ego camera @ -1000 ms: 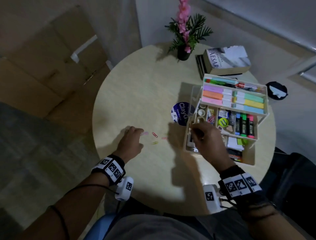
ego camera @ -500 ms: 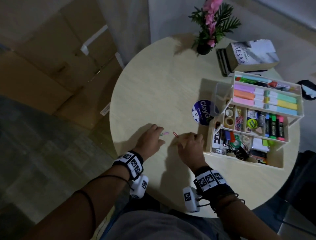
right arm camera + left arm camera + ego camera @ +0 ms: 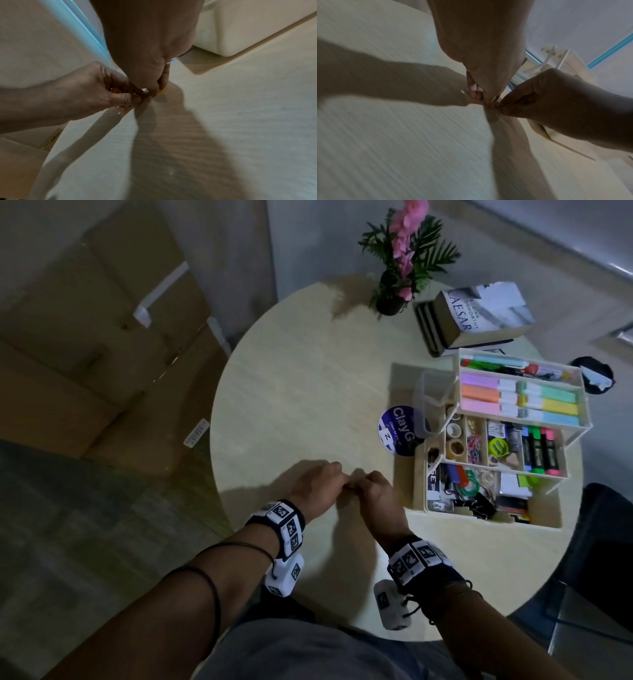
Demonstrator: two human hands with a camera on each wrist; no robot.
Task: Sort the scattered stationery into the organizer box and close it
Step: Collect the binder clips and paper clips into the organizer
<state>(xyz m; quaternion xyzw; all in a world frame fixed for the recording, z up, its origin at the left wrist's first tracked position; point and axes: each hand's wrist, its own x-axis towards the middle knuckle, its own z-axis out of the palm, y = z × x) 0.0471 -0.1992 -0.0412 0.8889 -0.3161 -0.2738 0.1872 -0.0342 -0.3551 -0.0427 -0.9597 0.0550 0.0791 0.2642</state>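
Observation:
On the round pale table [image 3: 308, 392], my left hand [image 3: 334, 479] and right hand [image 3: 364, 482] meet fingertip to fingertip, left of the organizer box [image 3: 419, 494]. Both have curled fingers that pinch small paper clips against the tabletop. The head view hides the clips under the fingers. In the right wrist view a yellow paper clip [image 3: 161, 91] shows under my right fingertips [image 3: 154, 90], and something orange sits inside my left hand [image 3: 120, 94]. The box stands open with its tiers fanned out, highlighters [image 3: 520, 398] in the top tray and coloured clips [image 3: 474, 445] in the middle tray.
A round blue ClayG tub [image 3: 399, 429] stands just left of the box. A potted pink flower [image 3: 400, 268] and stacked books [image 3: 479, 316] are at the far side. Cardboard boxes [image 3: 102, 354] lie on the floor to the left. The table edge runs close to my wrists.
My right hand has left the box and moved left to meet the left hand. The loose clips seen between the hands are now covered by the fingers.

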